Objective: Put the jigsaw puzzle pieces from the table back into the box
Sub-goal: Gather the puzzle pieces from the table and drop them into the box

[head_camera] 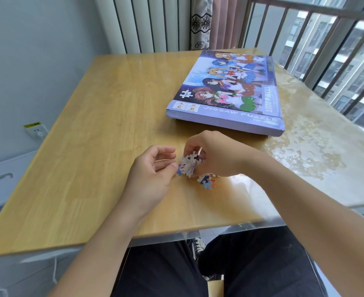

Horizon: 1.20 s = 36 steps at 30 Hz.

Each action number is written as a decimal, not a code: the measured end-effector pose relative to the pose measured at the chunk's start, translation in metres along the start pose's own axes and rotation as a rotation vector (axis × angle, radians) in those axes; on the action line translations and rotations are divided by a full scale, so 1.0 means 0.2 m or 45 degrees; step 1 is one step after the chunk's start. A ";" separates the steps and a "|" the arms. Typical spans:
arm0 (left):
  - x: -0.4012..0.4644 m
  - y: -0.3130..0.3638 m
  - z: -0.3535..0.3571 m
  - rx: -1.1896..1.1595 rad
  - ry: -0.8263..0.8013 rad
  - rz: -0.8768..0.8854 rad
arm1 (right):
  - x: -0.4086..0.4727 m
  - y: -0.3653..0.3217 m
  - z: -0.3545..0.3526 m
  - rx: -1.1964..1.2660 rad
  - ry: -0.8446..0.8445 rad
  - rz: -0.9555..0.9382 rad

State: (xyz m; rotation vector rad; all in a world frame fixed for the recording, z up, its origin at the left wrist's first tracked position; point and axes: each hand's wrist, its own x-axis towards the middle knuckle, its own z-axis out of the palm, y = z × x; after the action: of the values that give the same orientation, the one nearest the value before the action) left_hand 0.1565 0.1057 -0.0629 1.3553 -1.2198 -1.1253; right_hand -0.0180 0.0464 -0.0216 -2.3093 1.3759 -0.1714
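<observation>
**Box lies ahead and to the right of the gathered pieces, lid on**

At the left, the left hand [155,168] rests on the tabletop [87,129] with its fingers loosely curled and its thumb tip touching the blue edge of the bunched jigsaw pieces [189,166]. Whether it actually pinches a piece or only steadies the bunch cannot be told from here.

Just to its right, the right hand [215,155] comes in from above, its fingers curled down round the top of that same bunch, holding it. A few more loose pieces [206,182] lie flat on the tabletop, right under and slightly nearer the person than the right hand.

Farther right and away from the person sits the puzzle box [228,93], well apart from both hands. Its long axis runs away from the person, and its near short side faces the hands. The printed lid appears to be in place, so no opening shows.

The right hand is the nearer one to the box, and the way from the bunch to the box runs forward and slightly right. In all likelihood, the lid must be lifted or slid off before anything goes in; the left hand, which grips little or nothing, looks the freer one for that.
</observation>
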 end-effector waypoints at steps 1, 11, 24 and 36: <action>0.01 0.00 0.00 0.016 -0.003 -0.003 | 0.01 0.00 0.00 0.010 0.004 0.004; 0.04 0.01 0.01 0.088 -0.074 0.049 | 0.03 0.03 0.00 0.198 0.056 0.059; 0.11 -0.01 0.04 0.142 0.000 0.056 | 0.02 0.04 0.00 0.777 -0.034 0.185; 0.25 0.07 0.03 0.131 0.070 0.220 | -0.01 0.10 0.01 1.453 0.146 0.327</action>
State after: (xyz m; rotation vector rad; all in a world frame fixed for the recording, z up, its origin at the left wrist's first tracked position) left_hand 0.1534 0.0559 -0.0520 1.3209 -1.3426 -0.9096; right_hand -0.0350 0.0409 -0.0329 -1.1803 1.1391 -0.7787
